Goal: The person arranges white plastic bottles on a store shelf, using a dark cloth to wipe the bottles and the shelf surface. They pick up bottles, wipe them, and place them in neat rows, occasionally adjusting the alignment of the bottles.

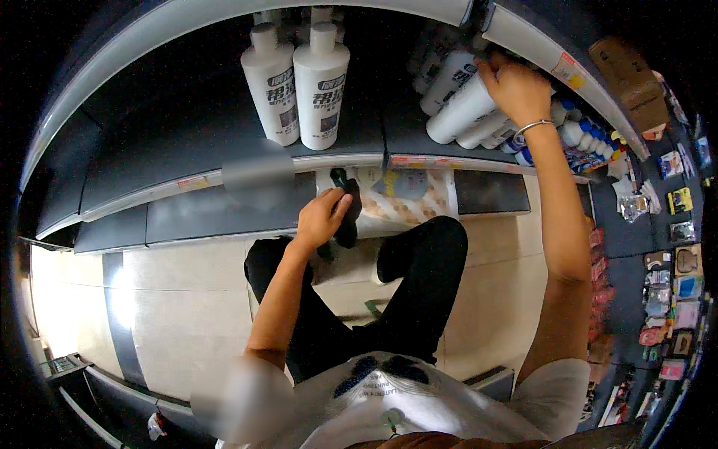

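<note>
A tilted bottle (pixel 465 112) is clamped by the right hand (pixel 521 91)'s fingers — a dark item (pixel 348 221) by the left hand (pixel 323 217)'s.

A shop, shelf edges (pixel 336 161) bearing labels (pixel 571 72), matching white bottles (pixel 321 101), packets (pixel 680 200) (many-coloured)

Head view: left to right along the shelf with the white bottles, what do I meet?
Left upright white bottle, right upright white bottle, right hand at another white bottle, blue-and-white containers.
</note>
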The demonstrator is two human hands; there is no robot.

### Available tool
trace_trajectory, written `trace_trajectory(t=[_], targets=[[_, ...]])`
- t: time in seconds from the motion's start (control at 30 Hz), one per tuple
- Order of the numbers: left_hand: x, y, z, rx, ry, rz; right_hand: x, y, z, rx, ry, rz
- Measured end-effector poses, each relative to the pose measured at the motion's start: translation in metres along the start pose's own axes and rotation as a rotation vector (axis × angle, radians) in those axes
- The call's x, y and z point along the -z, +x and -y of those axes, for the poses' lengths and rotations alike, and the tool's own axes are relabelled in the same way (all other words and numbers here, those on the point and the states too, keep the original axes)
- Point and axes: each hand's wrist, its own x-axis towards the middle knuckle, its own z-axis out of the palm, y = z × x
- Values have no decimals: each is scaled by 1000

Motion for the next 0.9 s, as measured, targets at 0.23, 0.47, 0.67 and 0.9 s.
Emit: trace_trajectory(t=[0.23, 0.47, 0.67, 0.9], targets=[[28, -25, -46, 263, -1177, 153, 36, -5, 12, 2, 130, 122], [43, -38, -135, -656, -890, 12, 110, -22, 39, -55, 261, -66], [33, -12, -225, -479, 50, -517, 163, -35, 69, -21, 708, -1], [45, 2, -190, -227, -268, -128, 168, -51, 66, -61, 781, -35]])
